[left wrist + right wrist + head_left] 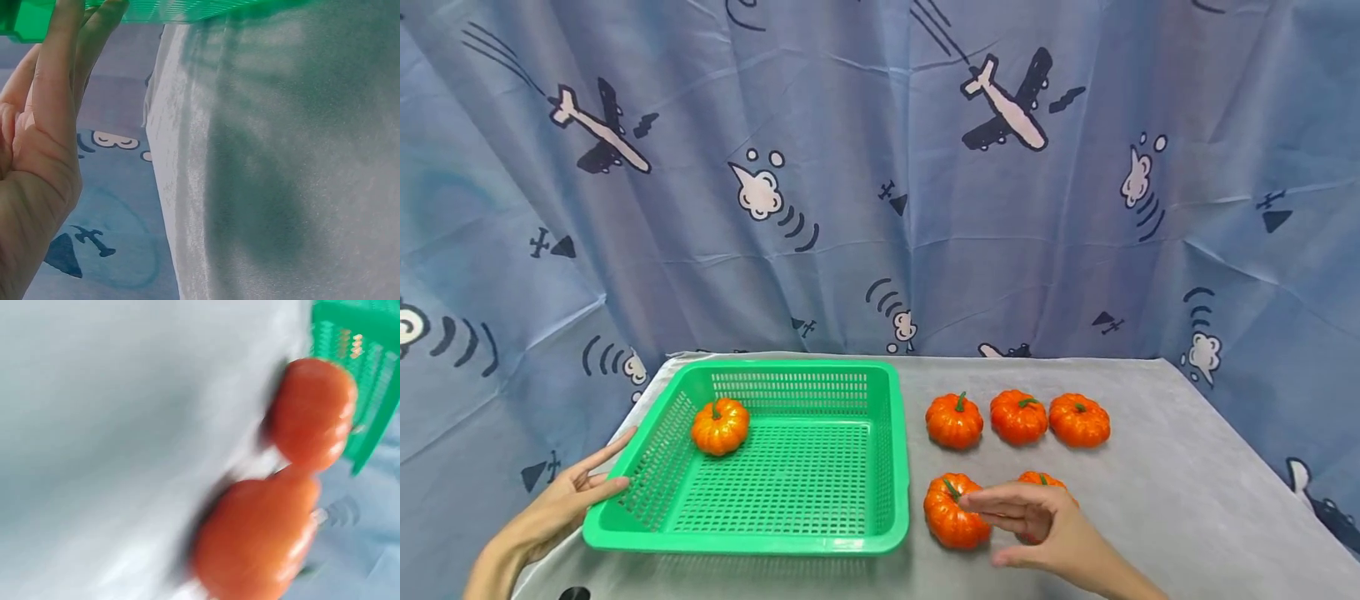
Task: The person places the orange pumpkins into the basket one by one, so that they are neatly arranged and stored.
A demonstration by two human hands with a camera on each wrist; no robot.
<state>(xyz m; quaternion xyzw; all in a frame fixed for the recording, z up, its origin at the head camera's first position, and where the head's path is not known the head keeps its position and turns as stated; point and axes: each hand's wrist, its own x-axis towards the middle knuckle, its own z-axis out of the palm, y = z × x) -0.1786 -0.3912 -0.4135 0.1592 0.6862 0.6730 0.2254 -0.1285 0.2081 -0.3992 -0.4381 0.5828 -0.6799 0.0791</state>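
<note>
A green slotted basket (895, 450) sits on the grey table and holds one small orange pumpkin (720, 426) near its back left corner. My left hand (587, 482) rests with straight fingers against the basket's front left corner; the left wrist view shows these fingers (56, 75) touching the green rim (187, 9). My right hand (1022, 517) hovers open over the front row. Its fingertips reach above a pumpkin (951, 517), and it half hides another pumpkin (1040, 479). The right wrist view is blurred and shows two pumpkins (312, 412) (256, 537) beside the basket (359, 356).
Three more orange pumpkins (954, 420) (1018, 416) (1078, 420) stand in a row behind the right hand. A blue curtain with aeroplane prints (880, 183) hangs behind and around the table. The grey cloth (1187, 500) stretches to the right.
</note>
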